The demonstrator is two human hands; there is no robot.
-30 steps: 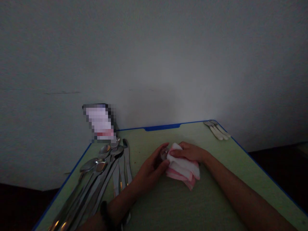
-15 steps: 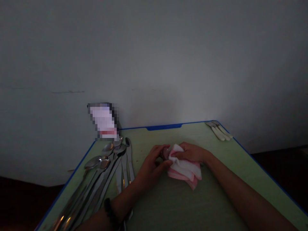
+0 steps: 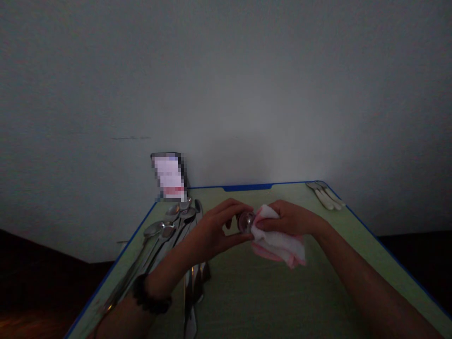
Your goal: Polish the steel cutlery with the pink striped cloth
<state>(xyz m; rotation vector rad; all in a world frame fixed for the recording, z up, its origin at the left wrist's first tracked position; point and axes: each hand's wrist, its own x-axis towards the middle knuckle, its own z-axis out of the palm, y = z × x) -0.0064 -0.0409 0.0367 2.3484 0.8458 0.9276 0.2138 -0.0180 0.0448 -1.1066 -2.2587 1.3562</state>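
Note:
My left hand (image 3: 215, 230) is closed around the bowl end of a metal spoon (image 3: 245, 221), thumb and fingers pinching it above the green table (image 3: 247, 292). My right hand (image 3: 287, 219) grips a folded pink and white cloth (image 3: 280, 245) and presses it against the spoon's bowl. Both hands are lifted a little over the middle of the table. The spoon's handle is hidden behind my left hand.
Several long metal spoons and knives (image 3: 165, 235) lie in a row along the table's left side. Two or three white-handled utensils (image 3: 326, 195) lie at the far right corner. A blurred-out card (image 3: 169, 176) stands at the back left against the grey wall.
Both hands have risen off the table with the spoon and cloth, and the cloth now hangs from my right hand. The view has shifted so the table sits further right.

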